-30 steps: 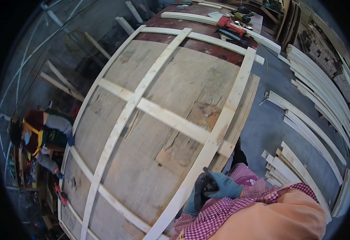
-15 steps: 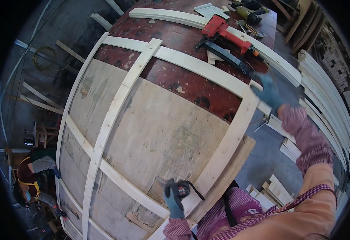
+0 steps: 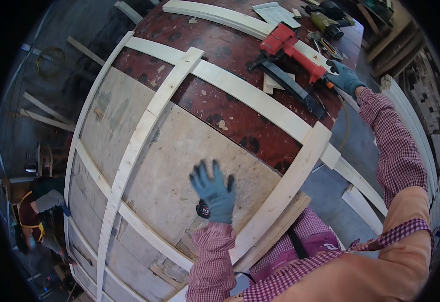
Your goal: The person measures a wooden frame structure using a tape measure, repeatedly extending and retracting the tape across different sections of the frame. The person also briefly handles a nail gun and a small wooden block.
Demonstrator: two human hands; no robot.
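My left hand (image 3: 214,195), in a blue-grey glove, is spread with fingers apart over the plywood panel (image 3: 179,146). Partly hidden beside its palm is a black tape measure (image 3: 203,209). My right hand (image 3: 345,78), gloved alike, reaches to the far right, fingers curved apart by the handle end of a red nail gun (image 3: 300,58). No firm grip on the gun shows. The gun lies on the dark red tabletop (image 3: 220,45). Around the panel runs a frame of pale wooden strips (image 3: 245,93), with a nearer end strip (image 3: 285,186) beside my left forearm.
Behind the gun are a long pale strip (image 3: 215,17), a notepad (image 3: 276,14) and a green power tool (image 3: 330,24). Stacked lumber (image 3: 411,126) stands at right. A co-worker (image 3: 33,214) is at the frame's far left side. Loose wood pieces (image 3: 361,206) lie below the table.
My left hand has let go of the tape measure and opened out over the panel. My right hand has moved from the frame corner up to the nail gun's handle end.
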